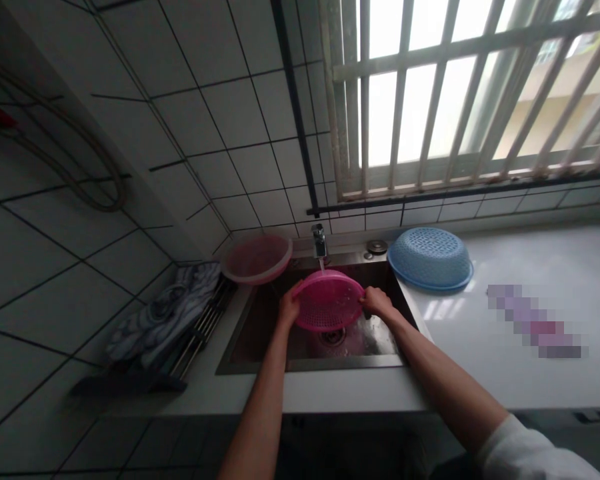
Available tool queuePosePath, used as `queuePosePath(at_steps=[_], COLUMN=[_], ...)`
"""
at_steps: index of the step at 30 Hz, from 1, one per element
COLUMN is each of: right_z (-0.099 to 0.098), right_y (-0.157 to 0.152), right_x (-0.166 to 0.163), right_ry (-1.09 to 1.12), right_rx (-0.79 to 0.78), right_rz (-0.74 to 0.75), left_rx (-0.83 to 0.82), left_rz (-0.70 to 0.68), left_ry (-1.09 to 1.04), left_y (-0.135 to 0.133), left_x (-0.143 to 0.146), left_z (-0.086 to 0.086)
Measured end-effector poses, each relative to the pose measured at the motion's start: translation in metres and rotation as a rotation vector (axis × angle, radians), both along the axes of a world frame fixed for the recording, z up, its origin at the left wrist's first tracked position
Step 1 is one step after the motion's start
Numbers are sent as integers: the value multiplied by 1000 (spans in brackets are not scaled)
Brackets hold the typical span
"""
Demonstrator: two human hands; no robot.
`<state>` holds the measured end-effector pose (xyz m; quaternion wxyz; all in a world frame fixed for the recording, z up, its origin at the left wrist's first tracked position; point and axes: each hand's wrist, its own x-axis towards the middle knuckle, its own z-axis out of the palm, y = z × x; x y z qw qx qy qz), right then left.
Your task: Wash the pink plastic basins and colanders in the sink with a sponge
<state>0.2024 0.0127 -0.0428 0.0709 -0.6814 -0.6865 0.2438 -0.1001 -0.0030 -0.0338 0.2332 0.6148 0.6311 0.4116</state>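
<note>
A bright pink colander (330, 303) is held tilted over the metal sink (387, 340), its holes facing me. My left hand (289, 305) grips its left rim, and my right hand (377, 302) is closed on the right rim. Water runs from the chrome faucet (319, 241) onto the colander's far edge. Below it the drain (333, 336) shows in the wet sink bottom. The fingertips of both hands are partly hidden behind the rim.
At the sink's back left corner sits a pale pink basin (257, 259). An upside-down blue basket (430, 259) lies on the white counter (520, 260) to the right, near a blurred-out patch. Left of the sink are a grey patterned cloth (165, 313) and a metal rack (200, 333).
</note>
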Motion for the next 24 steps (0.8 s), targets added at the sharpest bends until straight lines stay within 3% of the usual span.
queuePosePath(at_steps=[4,7,12,18,24], right_z=[2,8,11,-1,4], right_y=[-4,-10,-10,1,-1], right_x=[-5,-16,-21,0,-9], right_ry=[-47,-71,-19,-26,-42], right_rx=[51,122,178,14,157], right_rz=[-8,19,12,-34,-44], left_rx=[11,49,44,73,105], left_rz=[61,-3,-26,2,4], left_ry=[147,203,124,17,160], left_y=[-5,-7,-8,-6,-4], left_x=[6,14,16,12,16], left_z=[5,9,11,10,10])
